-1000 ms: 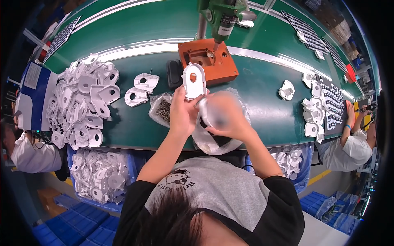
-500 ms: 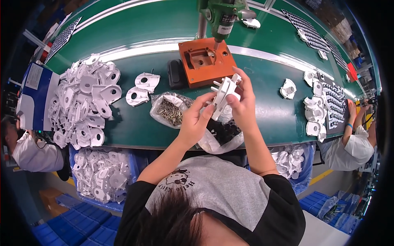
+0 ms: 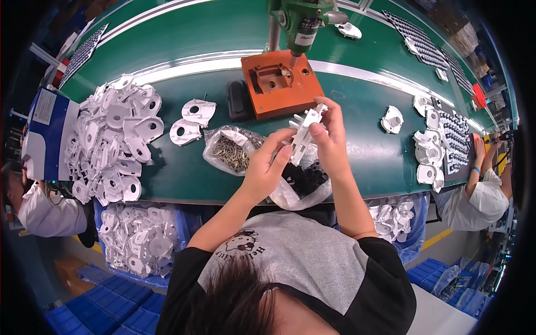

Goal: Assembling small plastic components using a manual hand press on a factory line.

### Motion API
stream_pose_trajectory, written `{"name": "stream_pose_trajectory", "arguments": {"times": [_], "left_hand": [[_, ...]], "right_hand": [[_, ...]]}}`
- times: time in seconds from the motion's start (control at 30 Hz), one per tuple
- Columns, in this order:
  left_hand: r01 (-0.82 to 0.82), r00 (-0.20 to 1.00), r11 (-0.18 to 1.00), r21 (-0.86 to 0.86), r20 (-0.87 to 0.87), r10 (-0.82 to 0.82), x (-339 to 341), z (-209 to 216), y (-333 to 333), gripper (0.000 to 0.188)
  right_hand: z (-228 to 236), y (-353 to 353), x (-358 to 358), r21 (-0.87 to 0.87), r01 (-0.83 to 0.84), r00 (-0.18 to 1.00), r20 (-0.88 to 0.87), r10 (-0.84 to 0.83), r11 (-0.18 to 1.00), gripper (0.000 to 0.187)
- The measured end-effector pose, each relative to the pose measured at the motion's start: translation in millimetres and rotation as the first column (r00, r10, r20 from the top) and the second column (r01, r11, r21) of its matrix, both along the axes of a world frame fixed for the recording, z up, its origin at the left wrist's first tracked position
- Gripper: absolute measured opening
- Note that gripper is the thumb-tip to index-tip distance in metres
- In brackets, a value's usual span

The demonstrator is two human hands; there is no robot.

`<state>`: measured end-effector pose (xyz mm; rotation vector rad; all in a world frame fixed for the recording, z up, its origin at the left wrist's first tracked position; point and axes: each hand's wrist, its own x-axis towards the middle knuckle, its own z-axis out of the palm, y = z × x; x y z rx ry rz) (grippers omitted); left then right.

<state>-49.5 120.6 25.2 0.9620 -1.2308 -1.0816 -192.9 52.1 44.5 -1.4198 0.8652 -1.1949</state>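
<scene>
Between my two hands, over the near side of the bench, is a white plastic housing (image 3: 303,137) with pegs sticking out on its left side. My right hand (image 3: 330,144) is closed on its right edge, thumb across the front face. At the lower left end, my left hand (image 3: 267,163) pinches the same housing between thumb and fingers. Just beyond it stands an orange fixture block (image 3: 287,96) with a hollowed recess, beneath a green press (image 3: 301,28). Below my hands lie a clear bag of metal screws (image 3: 231,152) and a bag of small black parts (image 3: 304,180).
A big heap of white housings (image 3: 114,134) covers the bench's left, beside a blue-and-white box (image 3: 49,131). Two loose white housings (image 3: 187,131) and a black case (image 3: 240,100) lie nearer the fixture. White parts (image 3: 429,148) sit by a tray (image 3: 455,142) at right, near a co-worker's arm.
The housing has turned slightly in my hands, its face now showing a more upright slant. On the far green belt, a white part has moved a little to the right.
</scene>
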Motion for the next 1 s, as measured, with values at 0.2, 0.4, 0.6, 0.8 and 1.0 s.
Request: {"name": "stream_pose_trajectory", "arguments": {"times": [0.2, 0.4, 0.6, 0.8, 1.0], "left_hand": [[-0.008, 0.999, 1.0, 0.02, -0.033, 0.009, -1.0, 4.0, 1.4, 0.031], [0.014, 0.991, 0.992, 0.122, -0.135, 0.002, 1.1, 1.6, 2.0, 0.03], [-0.017, 0.994, 0.985, 0.174, -0.099, 0.035, 1.9, 4.4, 0.8, 0.028], [-0.043, 0.993, 0.984, 0.175, -0.103, 0.062, 0.5, 3.8, 0.1, 0.025], [-0.043, 0.991, 0.98, 0.195, 0.131, 0.017, -4.3, 6.5, 0.9, 0.025]], "right_hand": [[-0.1, -2.6, 1.0, -0.006, 0.024, 0.997, -0.069, -0.024, 1.0, 0.057], [4.1, -4.7, 4.7, 0.009, -0.013, 0.995, -0.103, 0.014, 1.0, 0.055], [-0.2, -6.1, 4.8, 0.006, -0.012, 0.972, -0.234, 0.013, 1.0, 0.055], [4.0, -7.8, 6.4, 0.049, 0.015, 0.975, -0.223, -0.004, 0.999, 0.053], [-4.7, -8.3, 13.4, 0.295, 0.015, 0.992, 0.115, -0.051, 0.956, 0.038]]}}
